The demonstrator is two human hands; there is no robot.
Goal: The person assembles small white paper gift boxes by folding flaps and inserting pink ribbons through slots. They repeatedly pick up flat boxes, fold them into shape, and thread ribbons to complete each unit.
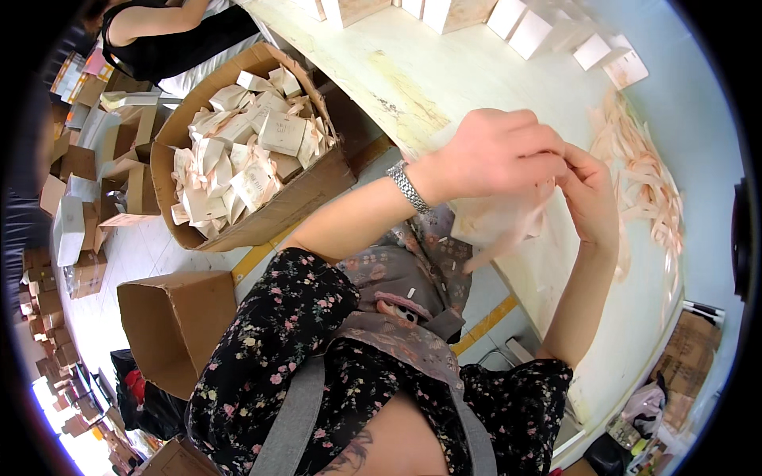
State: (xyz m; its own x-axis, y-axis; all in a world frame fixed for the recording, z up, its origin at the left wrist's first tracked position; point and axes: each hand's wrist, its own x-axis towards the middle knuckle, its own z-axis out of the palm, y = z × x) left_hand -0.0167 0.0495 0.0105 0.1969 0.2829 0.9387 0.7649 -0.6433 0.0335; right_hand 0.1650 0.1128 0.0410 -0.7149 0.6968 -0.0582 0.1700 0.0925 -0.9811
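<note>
My left hand (pixel 508 155), with a metal watch (pixel 406 187) at its wrist, is raised over the table with its fingers bent and pinched together. My right hand (pixel 591 194) meets it fingertip to fingertip from the right. A pale pink ribbon (pixel 520 226) hangs below the joined fingers, blurred by motion. Behind the ribbon a small whitish box (pixel 476 228) shows in part, near the table edge. Fingers hide how the ribbon runs between the hands.
On the white table (pixel 571 293) a heap of loose pink ribbons (pixel 643 174) lies by the wall. Small white boxes (pixel 532 33) line the far side. A large carton (pixel 262 230) full of ribboned boxes stands left; a brown carton (pixel 171 317) is nearer. A person in black (pixel 182 40) sits at upper left.
</note>
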